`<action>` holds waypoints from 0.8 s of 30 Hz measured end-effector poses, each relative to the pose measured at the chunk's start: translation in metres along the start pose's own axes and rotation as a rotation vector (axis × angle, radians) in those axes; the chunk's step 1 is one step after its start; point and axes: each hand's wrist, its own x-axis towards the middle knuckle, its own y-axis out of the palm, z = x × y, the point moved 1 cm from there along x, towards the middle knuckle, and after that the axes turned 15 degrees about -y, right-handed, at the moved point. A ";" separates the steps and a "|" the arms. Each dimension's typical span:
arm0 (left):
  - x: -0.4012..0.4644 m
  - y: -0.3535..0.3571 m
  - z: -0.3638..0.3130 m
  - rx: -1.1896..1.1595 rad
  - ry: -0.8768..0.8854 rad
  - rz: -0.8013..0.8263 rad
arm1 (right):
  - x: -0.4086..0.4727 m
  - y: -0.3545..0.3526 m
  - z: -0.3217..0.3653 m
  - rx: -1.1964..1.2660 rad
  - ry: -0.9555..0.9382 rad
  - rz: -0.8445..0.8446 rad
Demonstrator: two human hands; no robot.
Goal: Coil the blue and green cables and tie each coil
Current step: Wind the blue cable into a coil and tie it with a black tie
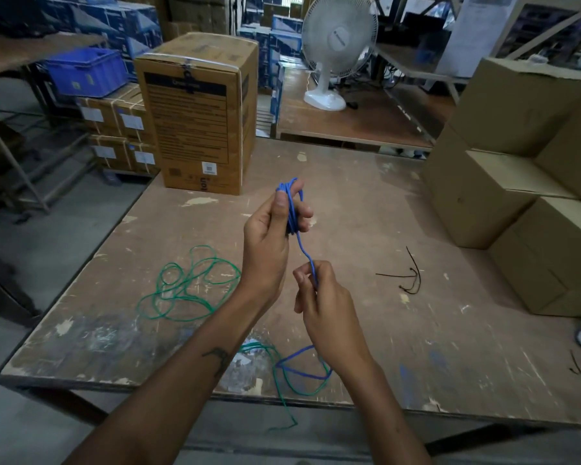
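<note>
Centre of frame: the left hand (pixel 271 229) is raised above the table (pixel 366 196), fingers curled round a small coil of the blue cable (pixel 293 209), thumb pressing on top. One strand goes down from the coil to the right hand (pixel 322 297), just below and to the right, which pinches it betw. thumb and fingers. The rest of the blue cable makes a loop at the near table edge, lower centre, crossing the green cable (pixel 188 283). Most of the green cable lies loose at centre left, well apart from both hands. Black cable ties (pixel 408 280) lie at centre right.
</note>
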 end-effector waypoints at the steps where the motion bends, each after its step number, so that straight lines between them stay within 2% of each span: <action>1: 0.002 -0.002 0.003 0.081 0.034 -0.031 | -0.002 -0.002 -0.001 -0.062 -0.003 0.011; 4: 0.005 -0.010 0.014 0.402 0.163 -0.041 | -0.007 -0.012 0.004 -0.168 -0.031 0.066; 8: 0.009 -0.018 0.030 0.949 0.415 0.012 | -0.007 -0.031 0.016 -0.131 -0.027 0.210; 12: 0.012 -0.019 0.029 1.164 0.511 0.135 | -0.004 -0.051 0.014 -0.206 0.003 0.268; 15: 0.008 -0.032 0.031 1.280 0.402 0.246 | 0.008 -0.075 0.012 -0.401 -0.013 0.255; 19: -0.008 -0.053 0.017 1.141 0.065 0.390 | 0.025 -0.099 0.011 -0.681 -0.223 0.229; 22: -0.017 -0.062 0.002 1.146 -0.015 0.538 | 0.034 -0.092 0.002 -0.759 -0.390 0.272; 24: -0.018 -0.066 -0.006 1.100 -0.123 0.634 | 0.039 -0.088 -0.007 -0.786 -0.450 0.244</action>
